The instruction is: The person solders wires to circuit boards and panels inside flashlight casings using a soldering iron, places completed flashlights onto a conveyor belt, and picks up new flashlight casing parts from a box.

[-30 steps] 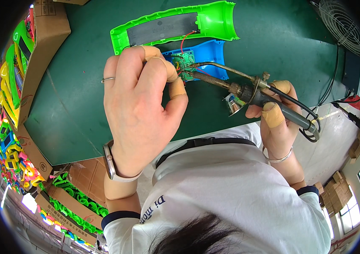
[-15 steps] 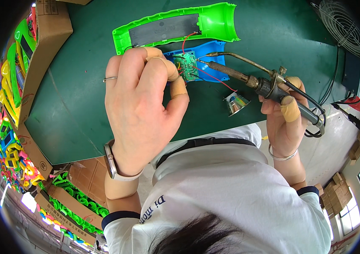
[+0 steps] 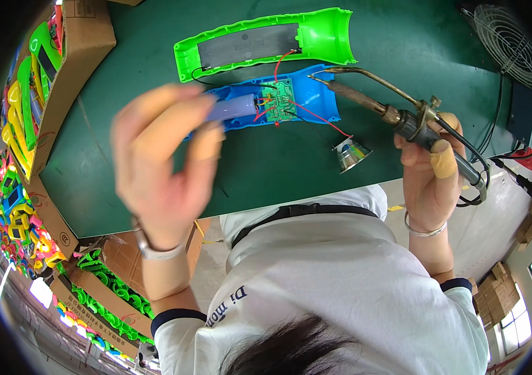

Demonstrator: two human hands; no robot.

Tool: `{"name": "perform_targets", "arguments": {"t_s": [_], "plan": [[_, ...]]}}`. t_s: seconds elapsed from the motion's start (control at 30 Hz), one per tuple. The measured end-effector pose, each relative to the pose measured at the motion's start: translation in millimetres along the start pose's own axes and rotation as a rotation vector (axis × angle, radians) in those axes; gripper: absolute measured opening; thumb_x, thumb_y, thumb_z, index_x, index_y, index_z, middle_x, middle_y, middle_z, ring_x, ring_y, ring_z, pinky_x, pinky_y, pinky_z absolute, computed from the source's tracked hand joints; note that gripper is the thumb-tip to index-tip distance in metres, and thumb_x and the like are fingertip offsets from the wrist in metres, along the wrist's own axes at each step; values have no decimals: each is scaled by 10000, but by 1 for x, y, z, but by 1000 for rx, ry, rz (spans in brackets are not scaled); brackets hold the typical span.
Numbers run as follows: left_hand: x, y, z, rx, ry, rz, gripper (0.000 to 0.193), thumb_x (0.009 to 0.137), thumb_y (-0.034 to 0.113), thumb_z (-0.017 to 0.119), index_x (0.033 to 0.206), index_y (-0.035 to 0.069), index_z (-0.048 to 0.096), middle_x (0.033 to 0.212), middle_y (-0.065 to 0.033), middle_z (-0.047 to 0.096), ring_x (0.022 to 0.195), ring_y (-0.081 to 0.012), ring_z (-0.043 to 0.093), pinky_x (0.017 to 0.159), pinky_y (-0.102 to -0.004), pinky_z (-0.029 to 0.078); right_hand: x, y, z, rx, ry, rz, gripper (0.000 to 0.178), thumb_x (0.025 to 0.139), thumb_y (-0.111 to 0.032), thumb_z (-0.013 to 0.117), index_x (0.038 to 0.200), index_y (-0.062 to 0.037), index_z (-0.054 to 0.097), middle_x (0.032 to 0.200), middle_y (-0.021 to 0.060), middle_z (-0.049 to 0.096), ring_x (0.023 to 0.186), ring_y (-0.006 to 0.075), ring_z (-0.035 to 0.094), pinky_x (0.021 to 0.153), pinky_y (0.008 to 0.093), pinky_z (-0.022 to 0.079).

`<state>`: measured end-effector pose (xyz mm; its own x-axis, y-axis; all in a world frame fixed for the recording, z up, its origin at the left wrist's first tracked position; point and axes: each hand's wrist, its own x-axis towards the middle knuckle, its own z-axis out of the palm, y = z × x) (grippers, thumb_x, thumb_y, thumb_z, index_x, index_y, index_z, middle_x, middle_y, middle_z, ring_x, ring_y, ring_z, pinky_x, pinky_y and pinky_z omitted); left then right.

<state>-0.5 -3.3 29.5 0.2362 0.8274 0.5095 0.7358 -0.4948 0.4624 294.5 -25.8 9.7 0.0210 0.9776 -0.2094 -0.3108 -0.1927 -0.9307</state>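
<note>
In my right hand (image 3: pixel 431 169), closed with taped fingers, is a soldering iron (image 3: pixel 372 109) with a thin metal tube clamped along it. Its tip lies over the right part of a blue plastic shell half (image 3: pixel 316 94), right of the green circuit board (image 3: pixel 278 100). A purple cylindrical battery (image 3: pixel 236 107) lies in the shell, left of the board. My left hand (image 3: pixel 166 150), blurred by motion, is at the battery's left end, thumb and fingers apart. Thin wires run from the board to a small silver reflector cup (image 3: pixel 352 154) and to a green shell half (image 3: pixel 322 40).
A dark panel (image 3: pixel 247 47) fills much of the green shell. The green tabletop (image 3: pixel 403 37) carries a wire fan guard (image 3: pixel 510 40) at far right, with black cables. On the left, a cardboard box (image 3: pixel 78 69) holds colourful plastic parts; more boxes of green pieces (image 3: pixel 110 287) stand below.
My left hand has drawn back left from the circuit board, exposing the battery. The soldering iron's tip has shifted right, off the board. Both shell halves sit slightly further right.
</note>
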Motion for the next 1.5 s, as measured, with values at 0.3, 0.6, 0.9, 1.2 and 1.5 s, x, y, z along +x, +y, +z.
{"name": "perform_targets", "arguments": {"t_s": [0.3,0.6,0.9,1.2,1.5], "plan": [[-35,-19,-42,286,-540,608,181,800,131,688,971,182,723,1123,27,685,1126,-195,607,943,-395,508,8,0,-4,32,-21,-19,336,963,-244,642,1156,18,561,887,111,640,753,170,640,683,249,491],[-6,-9,15,34,-178,274,304,647,35,759,942,99,730,928,-42,652,865,-244,621,691,-359,524,14,-11,-1,-65,-78,-6,351,929,-237,665,1147,19,567,826,116,653,723,160,633,658,245,461],[2,-6,14,81,-163,254,322,628,35,767,946,77,748,895,-43,646,764,-220,622,606,-309,532,33,-21,-3,-154,-166,114,359,869,-199,719,1092,57,601,757,115,670,634,147,634,592,229,456],[1,-11,14,91,-160,315,357,607,58,753,964,79,750,882,-49,640,746,-214,630,581,-296,533,37,-29,-4,-164,-195,117,376,821,-176,747,1054,87,614,786,88,666,641,153,664,611,237,513],[4,-15,15,197,-175,427,354,624,100,754,971,170,763,924,-3,615,756,-166,626,526,-249,489,37,-35,2,-342,-207,137,332,784,-121,718,1019,85,607,766,73,652,646,149,670,624,244,527]]}}
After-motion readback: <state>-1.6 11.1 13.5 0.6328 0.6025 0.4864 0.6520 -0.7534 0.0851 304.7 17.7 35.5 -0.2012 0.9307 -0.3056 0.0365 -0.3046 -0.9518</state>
